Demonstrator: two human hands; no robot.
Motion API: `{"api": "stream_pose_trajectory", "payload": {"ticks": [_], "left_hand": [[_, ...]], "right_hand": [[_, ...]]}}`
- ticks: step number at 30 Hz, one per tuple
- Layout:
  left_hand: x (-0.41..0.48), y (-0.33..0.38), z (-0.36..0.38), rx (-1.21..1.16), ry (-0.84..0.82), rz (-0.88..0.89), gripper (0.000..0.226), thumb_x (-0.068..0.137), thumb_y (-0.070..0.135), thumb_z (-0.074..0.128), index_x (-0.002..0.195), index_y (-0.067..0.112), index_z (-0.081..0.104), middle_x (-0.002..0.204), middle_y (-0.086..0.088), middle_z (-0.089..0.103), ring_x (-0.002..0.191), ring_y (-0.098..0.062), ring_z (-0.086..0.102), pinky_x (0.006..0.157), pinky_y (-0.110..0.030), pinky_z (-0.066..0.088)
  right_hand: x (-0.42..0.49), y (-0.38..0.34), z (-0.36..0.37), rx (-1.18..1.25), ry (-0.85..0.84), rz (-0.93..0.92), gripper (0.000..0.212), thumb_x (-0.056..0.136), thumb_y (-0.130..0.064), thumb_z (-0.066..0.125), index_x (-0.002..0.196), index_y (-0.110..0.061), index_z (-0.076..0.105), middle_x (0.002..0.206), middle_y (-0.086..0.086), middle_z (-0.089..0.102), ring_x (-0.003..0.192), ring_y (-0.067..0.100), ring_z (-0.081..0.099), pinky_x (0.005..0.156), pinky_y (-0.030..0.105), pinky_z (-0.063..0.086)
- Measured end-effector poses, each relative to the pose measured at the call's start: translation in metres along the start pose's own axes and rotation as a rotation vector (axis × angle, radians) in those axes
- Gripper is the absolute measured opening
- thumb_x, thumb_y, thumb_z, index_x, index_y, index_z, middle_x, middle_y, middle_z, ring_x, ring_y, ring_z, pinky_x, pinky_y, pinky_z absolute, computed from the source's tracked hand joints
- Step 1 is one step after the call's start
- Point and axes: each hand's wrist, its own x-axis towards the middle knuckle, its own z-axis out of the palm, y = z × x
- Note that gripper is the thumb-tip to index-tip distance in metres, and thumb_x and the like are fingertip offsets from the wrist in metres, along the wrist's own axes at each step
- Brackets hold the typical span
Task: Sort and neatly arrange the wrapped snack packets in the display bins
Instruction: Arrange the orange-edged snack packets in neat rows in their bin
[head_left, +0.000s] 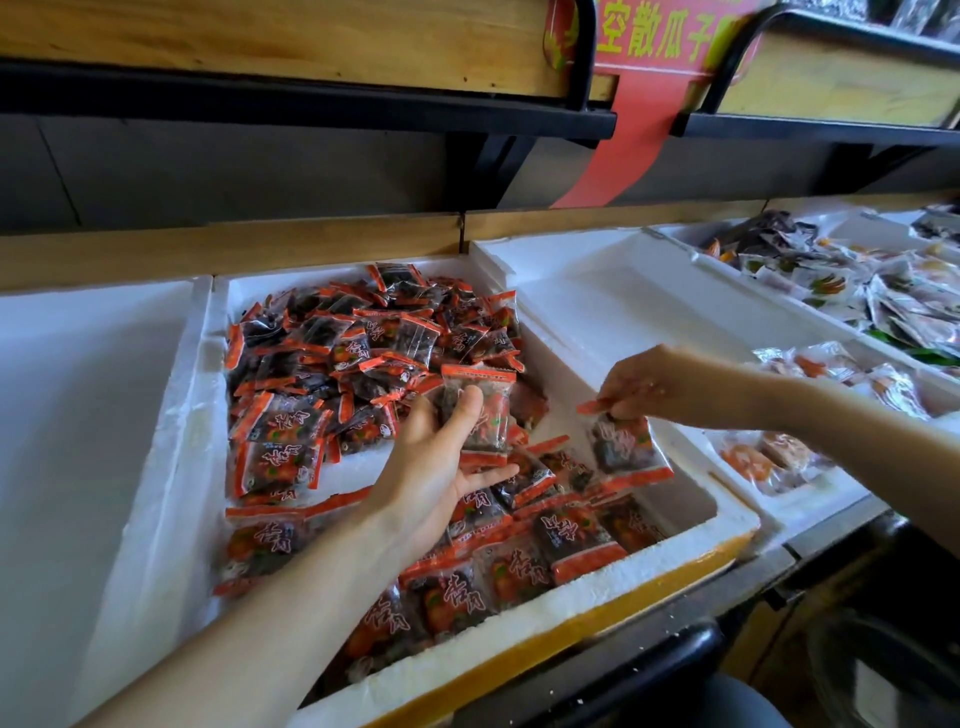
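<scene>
Right grip (654, 387) beside foam bin wall (563, 358)

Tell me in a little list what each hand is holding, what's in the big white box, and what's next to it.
Left hand: palm up, thumb holding one red-edged packet against its fingers
Right hand: pinches a second packet by its red top edge; it hangs over the box
White foam box: piled packets, red with dark filling
Box to the right: orange snack packets
Above: red banner with yellow writing
</scene>
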Motion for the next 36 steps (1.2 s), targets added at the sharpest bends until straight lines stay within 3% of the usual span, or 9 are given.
{"api": "stream_pose_trajectory", "payload": {"ticks": [6,10,13,19,21,25,29,32,36], "left_hand": [[0.000,-0.004,0.002,-0.003,-0.038,0.011,0.024,0.098,0.021,0.050,0.118,0.009,0.053,0.082,-0.001,0.075,0.078,-0.016,0.072,0.086,-0.044,0.056],[-0.002,-0.004,0.002,0.002,-0.050,-0.002,0.019,0.098,0.020,0.049,0.111,0.008,0.057,0.086,-0.007,0.074,0.080,-0.021,0.071,0.085,-0.043,0.056],[-0.003,-0.004,0.001,0.026,-0.045,-0.014,0.020,0.098,0.019,0.050,0.112,0.007,0.057,0.085,-0.006,0.074,0.080,-0.021,0.071,0.086,-0.043,0.055],[-0.003,-0.007,-0.001,0.121,-0.014,0.000,0.047,0.079,0.023,0.068,0.122,0.007,0.056,0.110,-0.013,0.071,0.104,-0.027,0.067,0.089,-0.043,0.053],[-0.003,-0.007,-0.002,0.122,0.003,0.004,0.053,0.072,0.029,0.070,0.121,0.011,0.057,0.108,-0.010,0.072,0.103,-0.027,0.067,0.094,-0.047,0.051],[0.002,-0.006,-0.005,0.038,0.059,-0.040,0.022,0.098,0.021,0.053,0.118,0.012,0.058,0.107,-0.012,0.071,0.083,-0.019,0.072,0.067,-0.034,0.059],[0.003,-0.002,-0.006,0.009,0.085,-0.035,0.013,0.102,0.016,0.046,0.109,0.011,0.056,0.102,-0.015,0.069,0.070,-0.019,0.072,0.076,-0.041,0.059],[0.001,0.000,-0.006,0.031,0.088,-0.037,0.014,0.102,0.016,0.045,0.109,0.012,0.056,0.103,-0.019,0.067,0.076,-0.024,0.070,0.079,-0.045,0.058],[0.002,-0.001,-0.006,0.125,0.123,-0.064,0.012,0.100,0.019,0.051,0.107,0.016,0.060,0.113,-0.016,0.068,0.103,-0.030,0.067,0.091,-0.049,0.055]], "right_hand": [[-0.015,0.002,0.038,-0.065,-0.272,0.009,0.017,0.094,-0.016,0.054,0.109,-0.017,0.064,0.099,-0.017,0.055,0.084,-0.012,0.050,0.077,0.001,0.037],[-0.015,-0.002,0.046,-0.090,-0.302,0.029,0.023,0.092,-0.017,0.057,0.114,-0.019,0.063,0.100,-0.015,0.053,0.094,0.006,0.053,0.081,0.013,0.042],[-0.012,-0.008,0.044,-0.075,-0.205,-0.003,0.028,0.091,-0.020,0.058,0.119,-0.024,0.058,0.102,-0.019,0.053,0.098,0.003,0.057,0.084,0.011,0.045],[0.001,-0.058,0.042,0.501,0.138,-0.023,0.049,0.072,-0.054,0.055,0.115,-0.030,0.048,0.101,-0.012,0.061,0.092,0.005,0.062,0.079,0.019,0.051],[0.006,-0.067,0.047,0.427,0.217,-0.024,0.040,0.076,-0.045,0.066,0.111,-0.029,0.054,0.093,-0.017,0.060,0.086,0.001,0.061,0.073,0.014,0.049],[0.016,-0.066,0.044,0.383,0.195,-0.022,0.018,0.083,-0.025,0.069,0.098,-0.020,0.063,0.086,-0.011,0.066,0.079,0.005,0.064,0.071,0.020,0.053],[0.030,-0.034,0.023,0.363,0.209,-0.022,0.005,0.088,-0.016,0.062,0.091,-0.020,0.062,0.078,-0.012,0.062,0.071,0.004,0.058,0.065,0.020,0.045],[0.040,-0.006,0.015,0.159,0.238,0.061,0.013,0.092,-0.013,0.057,0.100,-0.011,0.066,0.081,-0.005,0.061,0.071,0.010,0.053,0.069,0.025,0.041],[0.048,0.007,0.033,-0.076,-0.010,0.092,0.017,0.095,-0.012,0.051,0.100,-0.010,0.067,0.093,0.000,0.063,0.085,0.018,0.056,0.077,0.027,0.042]]}}
